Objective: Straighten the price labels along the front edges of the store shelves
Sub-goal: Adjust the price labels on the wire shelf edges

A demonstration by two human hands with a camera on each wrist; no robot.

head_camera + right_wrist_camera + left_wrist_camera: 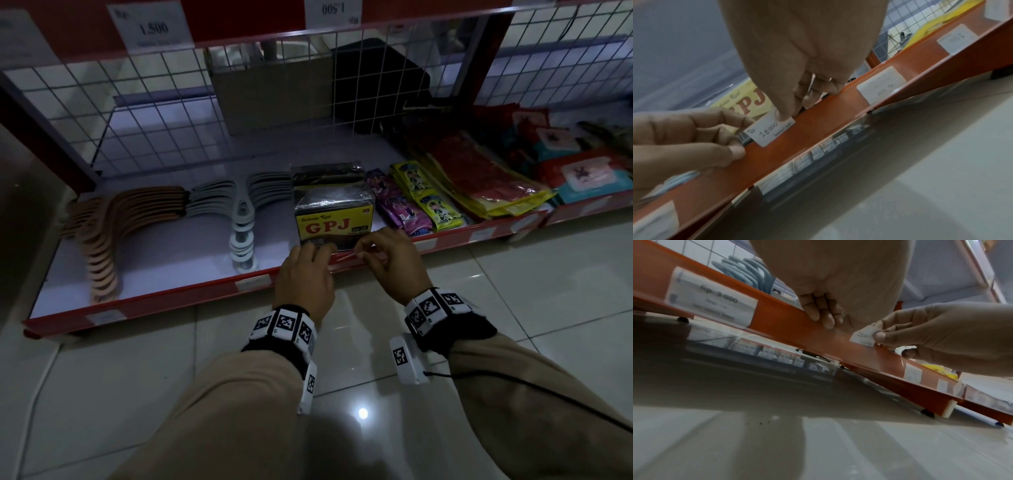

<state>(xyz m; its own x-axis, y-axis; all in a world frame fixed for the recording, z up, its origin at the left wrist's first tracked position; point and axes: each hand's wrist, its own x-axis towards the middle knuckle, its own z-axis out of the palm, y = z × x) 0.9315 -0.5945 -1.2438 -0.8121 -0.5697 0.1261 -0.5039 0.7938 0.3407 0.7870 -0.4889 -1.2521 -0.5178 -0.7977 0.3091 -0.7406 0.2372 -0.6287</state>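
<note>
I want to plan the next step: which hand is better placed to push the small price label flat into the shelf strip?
Probably the right hand: its thumb already pinches the price label. The left hand holds the red shelf strip beside it.

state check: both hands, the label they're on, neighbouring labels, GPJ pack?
10.000 label: tilted, half out of the shelf edge strip.
Right hand: pinches the label's top edge.
Left hand: pinches the label's left end.
Neighbouring label: seated flat in strip.
GPJ pack: upright behind the label.
</note>
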